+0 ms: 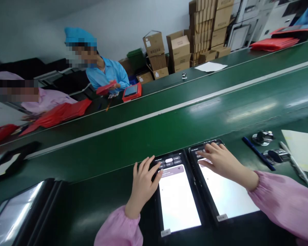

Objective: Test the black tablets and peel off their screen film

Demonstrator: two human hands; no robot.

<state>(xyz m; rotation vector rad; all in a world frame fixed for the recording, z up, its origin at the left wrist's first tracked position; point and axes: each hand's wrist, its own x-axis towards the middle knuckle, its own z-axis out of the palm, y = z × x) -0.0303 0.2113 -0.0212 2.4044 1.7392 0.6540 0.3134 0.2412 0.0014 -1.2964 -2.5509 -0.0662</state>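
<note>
Two black-framed tablets lie side by side in front of me with lit white screens and dark menu tiles at the top. Over the upper left edge of the left tablet [181,201] is my left hand [145,179], fingers spread, holding nothing. My right hand [218,160] reaches over the top of the right tablet [228,196], its fingers apart and bent towards the menu tiles. Whether the fingertips touch the glass I cannot tell. Each tablet has a small pale label at its lower left corner.
A stack of tablets [17,212] stands at lower left. On the right lie a blue pen [258,153], a white pen [295,164], shiny metal pieces [277,156] and paper [304,150]. Beyond the green conveyor [143,128], two people handle red sleeves; cardboard boxes [179,48] stand behind.
</note>
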